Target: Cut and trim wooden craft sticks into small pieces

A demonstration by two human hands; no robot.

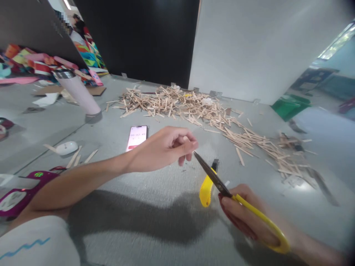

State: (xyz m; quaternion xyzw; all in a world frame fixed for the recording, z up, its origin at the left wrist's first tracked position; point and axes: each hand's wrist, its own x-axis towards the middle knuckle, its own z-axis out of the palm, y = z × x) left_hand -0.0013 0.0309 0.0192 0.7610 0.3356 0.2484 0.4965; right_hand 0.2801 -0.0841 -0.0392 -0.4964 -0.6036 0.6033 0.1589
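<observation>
My right hand (244, 214) grips yellow-handled scissors (219, 183), whose dark blades point up and left toward my left hand. My left hand (163, 147) hovers over the grey table with its fingertips pinched together right at the blade tips; whatever small piece it pinches is too small to make out. A yellow utility knife (206, 188) lies on the table just under the scissors. A long heap of wooden sticks (188, 105) stretches across the far side of the table.
A phone (137, 137) with a lit timer screen lies behind my left hand. A pale tumbler (80, 94) stands at the left, with a white oval object (66, 147) and a few loose sticks nearby. Colourful boxes are stacked far left; a green bin (290, 105) stands far right.
</observation>
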